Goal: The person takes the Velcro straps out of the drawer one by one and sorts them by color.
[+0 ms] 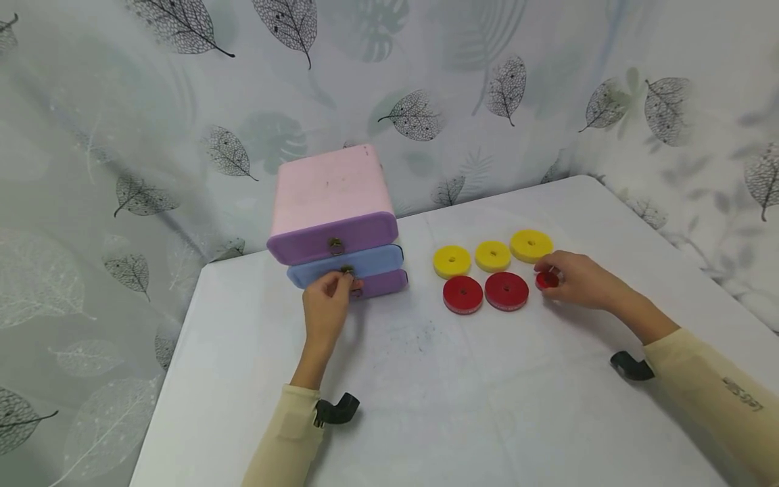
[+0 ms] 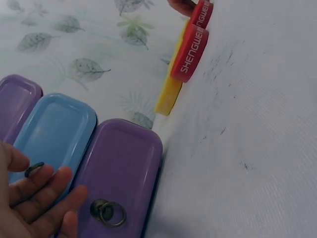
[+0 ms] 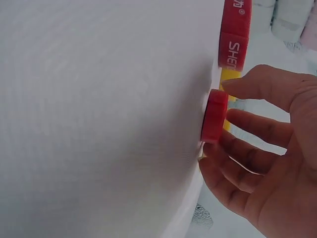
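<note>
My left hand (image 1: 325, 308) pinches the small ring pull (image 2: 34, 168) on the blue middle drawer (image 1: 380, 258) of a stacked drawer box. In the left wrist view the ring shows between thumb and forefinger. The drawer above (image 1: 292, 247) and the one below (image 1: 389, 282) are purple, each with a metal ring. My right hand (image 1: 581, 279) has its thumb and fingers around a small red tape roll (image 3: 215, 116), which sits on the white table. Beside it lie two larger red rolls (image 1: 507, 291) (image 1: 463, 295). Behind these is a row of yellow rolls (image 1: 452, 261).
The drawer box (image 1: 331, 182) has a pink top and stands at the table's back left. A white cloth covers the table (image 1: 438, 406). Leaf-patterned curtain (image 1: 414, 115) hangs behind and at both sides. Black wrist mounts (image 1: 337, 409) stick out from both sleeves.
</note>
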Action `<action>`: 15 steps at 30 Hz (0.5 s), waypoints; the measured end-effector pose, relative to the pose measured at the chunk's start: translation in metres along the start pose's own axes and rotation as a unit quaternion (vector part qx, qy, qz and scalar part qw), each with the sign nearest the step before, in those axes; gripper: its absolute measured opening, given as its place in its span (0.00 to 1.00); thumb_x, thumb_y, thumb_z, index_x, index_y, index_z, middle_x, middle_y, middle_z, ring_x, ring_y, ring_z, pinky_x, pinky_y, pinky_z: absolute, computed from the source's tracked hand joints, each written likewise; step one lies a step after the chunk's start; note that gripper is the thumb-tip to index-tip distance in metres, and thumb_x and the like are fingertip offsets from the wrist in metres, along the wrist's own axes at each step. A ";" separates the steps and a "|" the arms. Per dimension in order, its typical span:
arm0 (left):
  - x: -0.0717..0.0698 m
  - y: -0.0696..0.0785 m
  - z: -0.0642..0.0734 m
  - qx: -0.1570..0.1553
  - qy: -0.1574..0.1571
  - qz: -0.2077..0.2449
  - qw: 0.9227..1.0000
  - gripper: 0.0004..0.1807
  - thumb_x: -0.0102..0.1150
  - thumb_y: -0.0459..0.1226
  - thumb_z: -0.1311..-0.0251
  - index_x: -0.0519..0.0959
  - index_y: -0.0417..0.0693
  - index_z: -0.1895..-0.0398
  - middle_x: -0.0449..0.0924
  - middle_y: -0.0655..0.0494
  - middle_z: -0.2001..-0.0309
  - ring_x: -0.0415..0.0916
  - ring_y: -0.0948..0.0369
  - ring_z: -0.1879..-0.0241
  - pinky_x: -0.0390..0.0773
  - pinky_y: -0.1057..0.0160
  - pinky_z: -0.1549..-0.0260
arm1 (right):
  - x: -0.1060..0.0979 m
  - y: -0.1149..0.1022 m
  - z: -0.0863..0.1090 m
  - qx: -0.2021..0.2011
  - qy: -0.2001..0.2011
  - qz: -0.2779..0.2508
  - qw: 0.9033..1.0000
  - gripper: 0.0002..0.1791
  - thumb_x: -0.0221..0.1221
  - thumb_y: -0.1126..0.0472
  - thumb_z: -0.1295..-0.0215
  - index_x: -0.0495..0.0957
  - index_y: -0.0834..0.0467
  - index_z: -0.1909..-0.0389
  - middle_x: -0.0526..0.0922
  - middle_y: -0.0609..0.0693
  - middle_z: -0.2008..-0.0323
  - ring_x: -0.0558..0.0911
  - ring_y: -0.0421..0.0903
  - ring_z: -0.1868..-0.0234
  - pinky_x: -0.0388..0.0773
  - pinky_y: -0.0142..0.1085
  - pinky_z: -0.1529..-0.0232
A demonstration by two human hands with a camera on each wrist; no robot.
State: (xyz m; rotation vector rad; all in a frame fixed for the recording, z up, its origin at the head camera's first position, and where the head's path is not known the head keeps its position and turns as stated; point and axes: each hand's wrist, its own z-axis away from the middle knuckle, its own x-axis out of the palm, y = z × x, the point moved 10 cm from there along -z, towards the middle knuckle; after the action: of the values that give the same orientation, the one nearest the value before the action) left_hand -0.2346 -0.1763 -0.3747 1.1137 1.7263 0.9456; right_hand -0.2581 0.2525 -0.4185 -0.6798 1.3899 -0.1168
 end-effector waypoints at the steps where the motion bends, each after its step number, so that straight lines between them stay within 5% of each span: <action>1: 0.000 -0.001 0.001 -0.002 -0.004 -0.005 1.000 0.11 0.58 0.32 0.29 0.86 0.33 0.67 0.88 0.45 0.68 0.88 0.45 0.63 0.84 0.59 0.61 | -0.001 -0.001 0.001 -0.002 0.005 0.001 1.000 0.23 0.74 0.67 0.42 0.79 0.69 0.47 0.82 0.57 0.55 0.80 0.56 0.55 0.83 0.49 0.56; 7: -0.008 -0.016 0.009 -0.031 -0.018 -0.078 0.996 0.13 0.59 0.39 0.28 0.89 0.41 0.64 0.89 0.53 0.66 0.87 0.56 0.60 0.81 0.58 0.55 | -0.015 -0.021 0.004 -0.031 0.047 -0.001 0.998 0.20 0.70 0.65 0.36 0.79 0.66 0.45 0.82 0.59 0.51 0.79 0.58 0.50 0.80 0.54 0.53; 12: -0.011 -0.036 0.013 -0.076 -0.038 -0.168 0.982 0.13 0.60 0.43 0.32 0.90 0.46 0.66 0.88 0.57 0.70 0.84 0.59 0.67 0.78 0.56 0.64 | -0.019 -0.041 0.005 -0.050 0.058 -0.012 0.997 0.20 0.69 0.67 0.36 0.79 0.65 0.44 0.82 0.60 0.49 0.79 0.59 0.48 0.81 0.55 0.52; 15: -0.008 -0.043 0.013 -0.077 -0.053 -0.191 0.977 0.13 0.60 0.41 0.33 0.90 0.44 0.65 0.88 0.56 0.72 0.82 0.60 0.71 0.76 0.60 0.70 | -0.018 -0.052 0.004 -0.060 0.059 -0.012 0.996 0.21 0.70 0.67 0.37 0.80 0.65 0.44 0.82 0.60 0.48 0.79 0.59 0.47 0.81 0.56 0.51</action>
State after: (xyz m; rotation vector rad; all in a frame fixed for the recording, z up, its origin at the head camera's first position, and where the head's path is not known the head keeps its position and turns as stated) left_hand -0.2334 -0.1950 -0.4157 0.6855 1.6688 0.7491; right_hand -0.2420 0.2201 -0.3764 -0.8003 1.5108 -0.0937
